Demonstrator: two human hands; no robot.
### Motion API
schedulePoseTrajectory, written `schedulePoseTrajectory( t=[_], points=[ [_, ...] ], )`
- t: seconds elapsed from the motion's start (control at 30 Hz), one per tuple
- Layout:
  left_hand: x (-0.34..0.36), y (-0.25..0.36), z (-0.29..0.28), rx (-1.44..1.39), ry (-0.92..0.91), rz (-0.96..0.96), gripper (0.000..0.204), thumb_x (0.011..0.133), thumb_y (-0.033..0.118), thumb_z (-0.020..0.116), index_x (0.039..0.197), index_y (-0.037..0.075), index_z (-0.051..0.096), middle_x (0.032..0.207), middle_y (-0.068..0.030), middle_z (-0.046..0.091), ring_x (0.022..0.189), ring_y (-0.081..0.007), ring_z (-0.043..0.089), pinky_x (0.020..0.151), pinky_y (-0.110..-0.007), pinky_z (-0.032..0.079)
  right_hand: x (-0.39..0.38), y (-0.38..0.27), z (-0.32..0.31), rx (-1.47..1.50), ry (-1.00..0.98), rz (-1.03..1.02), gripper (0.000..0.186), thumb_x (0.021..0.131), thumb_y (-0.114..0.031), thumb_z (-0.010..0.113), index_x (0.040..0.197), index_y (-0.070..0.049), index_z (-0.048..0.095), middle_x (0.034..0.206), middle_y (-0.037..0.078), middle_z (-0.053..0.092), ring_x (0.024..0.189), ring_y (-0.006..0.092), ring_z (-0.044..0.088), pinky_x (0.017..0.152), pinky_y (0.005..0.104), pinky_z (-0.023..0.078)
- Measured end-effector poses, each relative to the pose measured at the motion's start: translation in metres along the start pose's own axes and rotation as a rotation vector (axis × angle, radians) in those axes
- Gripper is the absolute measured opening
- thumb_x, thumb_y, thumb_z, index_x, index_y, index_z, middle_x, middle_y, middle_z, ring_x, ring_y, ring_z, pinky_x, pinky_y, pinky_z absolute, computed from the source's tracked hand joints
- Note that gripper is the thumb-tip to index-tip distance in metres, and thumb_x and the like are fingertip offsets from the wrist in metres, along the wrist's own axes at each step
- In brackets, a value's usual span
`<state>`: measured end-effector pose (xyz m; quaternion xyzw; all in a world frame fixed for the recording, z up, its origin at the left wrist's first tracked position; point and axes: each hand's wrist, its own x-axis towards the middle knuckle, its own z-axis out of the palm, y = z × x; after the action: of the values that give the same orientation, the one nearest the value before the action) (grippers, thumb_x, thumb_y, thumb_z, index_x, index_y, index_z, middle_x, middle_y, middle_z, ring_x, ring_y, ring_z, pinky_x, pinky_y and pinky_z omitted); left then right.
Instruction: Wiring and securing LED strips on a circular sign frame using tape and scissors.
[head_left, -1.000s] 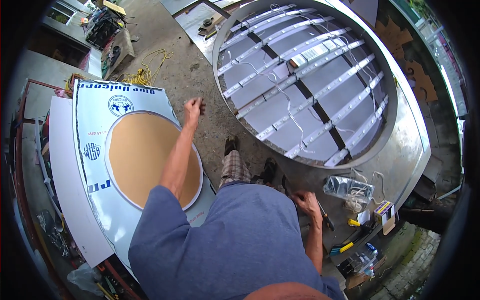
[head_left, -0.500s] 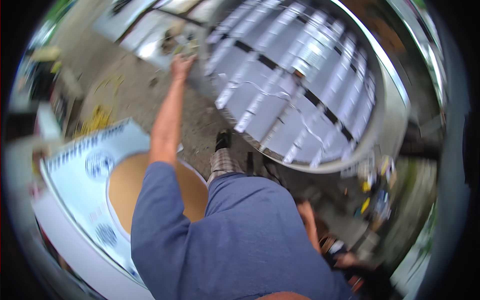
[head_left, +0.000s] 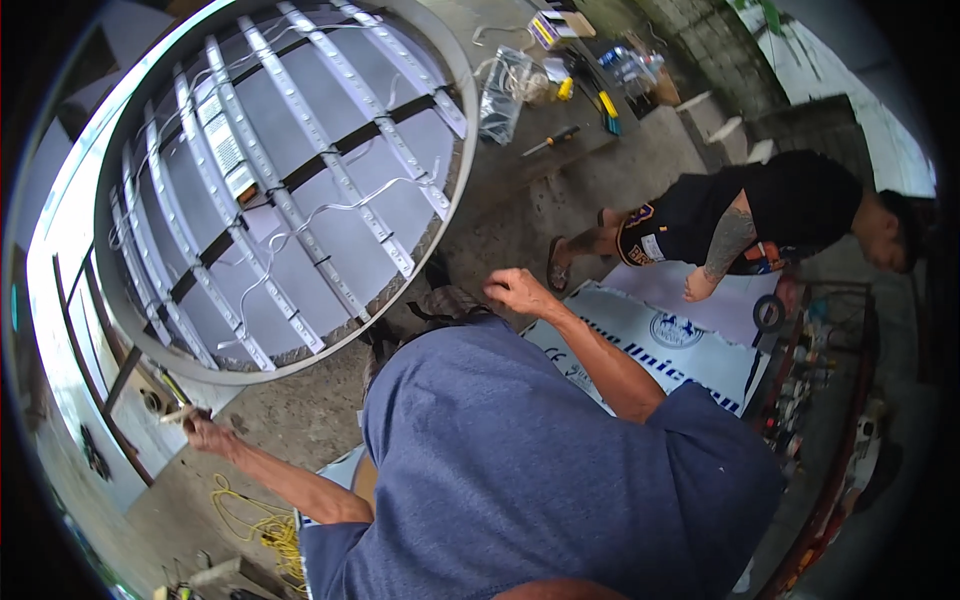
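Observation:
My left hand [head_left: 208,436] is closed around a small pale, stick-like piece [head_left: 176,414] whose kind I cannot make out. It is held low at the left, just below the rim of a large round light panel [head_left: 300,372]. Rows of white LED strips [head_left: 335,165] cross the panel over black bars, with thin white wires between them. A white, labelled power supply box [head_left: 222,148] sits among the strips. My right hand [head_left: 522,292] is in front of my body, right of the panel's rim. Its fingers are curled in, and no object shows in them.
A co-worker in black [head_left: 800,210] bends over printed white-blue sheets [head_left: 600,320] at the right. A screwdriver [head_left: 552,140], a yellow-black cutter [head_left: 606,102] and a small box [head_left: 560,28] lie beyond. Yellow cord [head_left: 265,530] lies at lower left; a cluttered rack [head_left: 800,390] stands far right.
My view has swung to the right, so the panel now appears on the left and the co-worker shows fully. My left hand has drawn back with the pale piece; my right hand has come up forward.

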<state>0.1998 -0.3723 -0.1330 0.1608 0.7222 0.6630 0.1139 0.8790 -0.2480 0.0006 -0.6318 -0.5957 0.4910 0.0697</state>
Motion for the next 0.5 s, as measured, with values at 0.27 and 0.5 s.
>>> schedulePoseTrajectory(
  t=[0.27, 0.5],
  points=[
    [-0.207, 0.28, 0.251, 0.148, -0.82, 0.621, 0.037, 0.075, -0.015, 0.055, 0.108, -0.005, 0.07, 0.109, -0.0117, 0.069, 0.093, -0.0172, 0.066, 0.071, -0.024, 0.053, 0.014, 0.001, -0.04, 1.02, 0.065, -0.068, 0.037, 0.097, -0.023, 0.062, 0.124, 0.002, 0.061, 0.106, 0.008, 0.068, 0.08, 0.0129, 0.066, 0.067, 0.0265, 0.052],
    [-0.405, 0.305, 0.441, 0.149, -1.914, 0.711, 0.015, 0.084, 0.003, 0.062, 0.096, 0.001, 0.071, 0.082, -0.0171, 0.058, 0.075, -0.0381, 0.061, 0.069, -0.043, 0.05, -0.028, -0.001, -0.139, 0.162, 0.982, -0.356, 0.073, 0.086, -0.009, 0.069, 0.151, -0.008, 0.036, 0.148, 0.015, 0.044, 0.122, 0.0271, 0.054, 0.094, 0.0401, 0.048]
  ],
)
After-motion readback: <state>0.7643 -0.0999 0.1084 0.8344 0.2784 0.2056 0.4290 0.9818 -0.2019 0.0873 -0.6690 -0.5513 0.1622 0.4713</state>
